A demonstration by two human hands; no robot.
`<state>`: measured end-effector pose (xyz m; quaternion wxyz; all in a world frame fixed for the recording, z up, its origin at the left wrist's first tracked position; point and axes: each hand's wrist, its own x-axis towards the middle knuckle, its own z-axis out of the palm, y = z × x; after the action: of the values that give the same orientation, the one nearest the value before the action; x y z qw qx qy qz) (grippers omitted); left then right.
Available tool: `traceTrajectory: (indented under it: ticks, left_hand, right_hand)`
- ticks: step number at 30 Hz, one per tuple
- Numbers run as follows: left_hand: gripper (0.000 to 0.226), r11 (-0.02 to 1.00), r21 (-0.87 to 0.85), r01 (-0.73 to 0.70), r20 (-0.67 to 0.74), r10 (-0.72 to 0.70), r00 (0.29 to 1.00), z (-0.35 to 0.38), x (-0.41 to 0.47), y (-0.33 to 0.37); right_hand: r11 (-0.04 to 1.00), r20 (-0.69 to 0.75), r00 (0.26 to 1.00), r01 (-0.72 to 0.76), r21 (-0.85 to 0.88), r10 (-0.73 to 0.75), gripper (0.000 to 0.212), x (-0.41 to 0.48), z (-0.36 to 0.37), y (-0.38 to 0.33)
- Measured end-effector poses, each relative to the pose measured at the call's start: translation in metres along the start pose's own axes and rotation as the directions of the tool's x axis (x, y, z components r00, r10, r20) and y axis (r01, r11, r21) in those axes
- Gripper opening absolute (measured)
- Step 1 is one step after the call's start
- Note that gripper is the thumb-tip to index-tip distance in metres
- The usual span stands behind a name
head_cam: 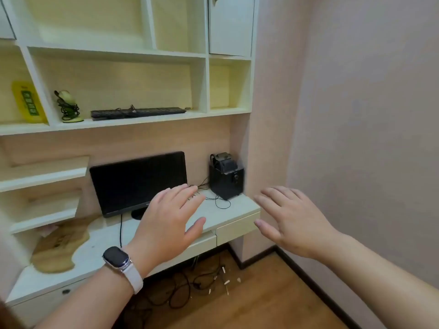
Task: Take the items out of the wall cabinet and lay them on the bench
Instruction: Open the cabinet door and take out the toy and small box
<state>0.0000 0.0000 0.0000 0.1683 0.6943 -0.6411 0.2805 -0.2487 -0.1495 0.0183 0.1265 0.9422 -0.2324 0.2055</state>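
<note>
Hovering over the bench (228, 211), left hand (166, 224) and right hand (292, 222) spread flat.

A pale pink wall (356, 91) meets the wooden floor (261, 305) along dark skirting (308, 280).

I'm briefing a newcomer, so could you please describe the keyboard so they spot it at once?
Find the white wall cabinet above the monitor. On its lowest wide shelf lies the keyboard: long, flat and black, unlike the upright green ornament to its left.
</note>
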Motion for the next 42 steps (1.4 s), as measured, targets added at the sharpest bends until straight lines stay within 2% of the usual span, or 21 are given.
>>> traceTrajectory:
  ticks: [5, 12, 20, 31, 42]
  left_hand:
    - [0.047, 0.999, -0.032, -0.031, 0.039, 0.032, 0.999, 0.049, 0.073, 0.043]
    - [0.048, 0.997, 0.018, -0.069, 0.058, 0.068, 0.996, 0.097, 0.175, 0.092]
    - [0.043, 0.989, 0.119, -0.083, 0.045, 0.078, 0.996, 0.117, 0.225, 0.079]
    - [0.043, 0.995, 0.088, -0.054, -0.129, 0.065, 0.99, 0.169, 0.27, -0.008]
    - [0.047, 0.996, 0.075, -0.038, -0.183, 0.051, 0.982, 0.202, 0.351, -0.175]
  right_hand:
    - [0.999, -0.006, 0.999, -0.037, -0.005, 0.037, 0.053, 0.006, 0.036, 0.082]
    - [1.0, -0.051, 0.998, 0.027, -0.016, -0.028, 0.053, 0.03, 0.064, 0.198]
    - [0.998, -0.127, 0.991, 0.05, 0.028, -0.046, 0.052, 0.074, 0.083, 0.248]
    - [0.996, -0.196, 0.976, 0.089, -0.018, -0.091, 0.05, 0.181, 0.11, 0.247]
    - [0.994, -0.229, 0.971, 0.054, -0.093, -0.074, 0.052, 0.352, 0.133, 0.214]
